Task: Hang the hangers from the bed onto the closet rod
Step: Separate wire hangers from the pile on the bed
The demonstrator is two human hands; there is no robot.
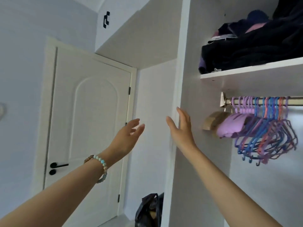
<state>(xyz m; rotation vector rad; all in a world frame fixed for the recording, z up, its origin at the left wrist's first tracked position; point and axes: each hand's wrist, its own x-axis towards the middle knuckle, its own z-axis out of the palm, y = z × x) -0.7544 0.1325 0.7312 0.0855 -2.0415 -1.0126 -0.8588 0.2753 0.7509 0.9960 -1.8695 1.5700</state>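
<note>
Empty left hand (126,138) and right hand (182,128), fingers (181,113) spread, hover before the closet panel (179,71), hangers (265,128) crowding the rod (295,102).

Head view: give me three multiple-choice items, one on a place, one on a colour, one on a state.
1. Where are the hangers?
A. on the rod under the shelf
B. on the floor
C. in a drawer

2. What colour is the door handle?
A. gold
B. black
C. white

3. How are the left hand and right hand?
A. both gripping hangers
B. both fisted
C. both open, empty

Key: 1 A, their hooks loop over the rod; 2 B, it shows dark against the white door; 3 C, the fingers are spread and hold nothing.
</note>
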